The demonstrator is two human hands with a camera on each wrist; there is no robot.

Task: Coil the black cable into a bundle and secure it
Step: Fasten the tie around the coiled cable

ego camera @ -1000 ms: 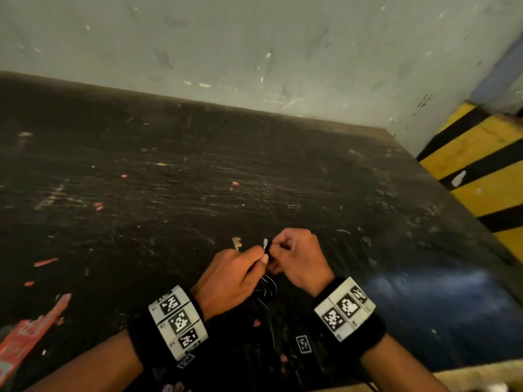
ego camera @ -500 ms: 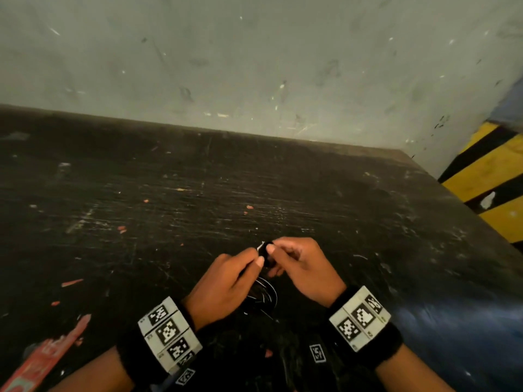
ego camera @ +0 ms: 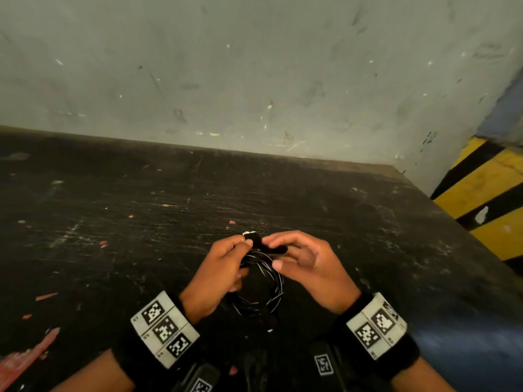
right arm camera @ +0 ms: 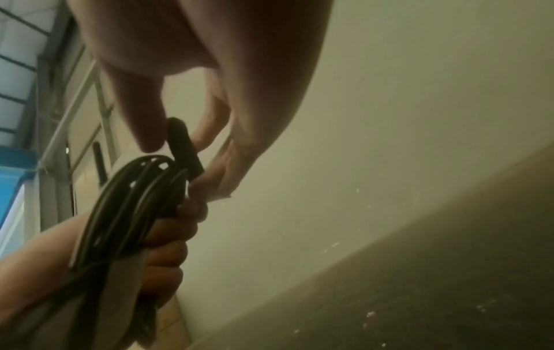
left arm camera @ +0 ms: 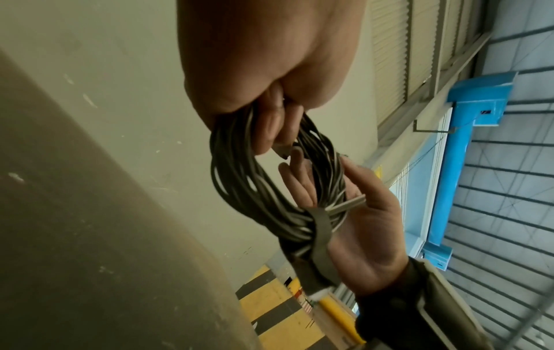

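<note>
Holding the coiled black cable with thin pale stripes (ego camera: 261, 281) just above the scratched dark table (ego camera: 113, 222), you are at the securing step. Your left hand (ego camera: 216, 274) has its fingers curled round one side of the loops, thumb and forefinger pinching up top by the black strap tie (left arm camera: 320, 233). The left wrist view shows that strap already passed round the bundle, with a loose tail hanging off it. Your right hand (ego camera: 307, 265) pinches the strap's free end between thumb and forefinger; the other fingers are spread loose, and the right wrist view confirms the pinch on a dark tab right by the coil.

Progress, judging from this: coiling looks done, since the loops sit together in one neat ring and no long run of cable trails on the table. A short end with a small pale tip hangs below the ring; can't tell if that's a plug. What's left is wrapping the strap tight and closing it on itself. Whether it is partly fastened already, can't tell. Bundle not yet set down.
</note>
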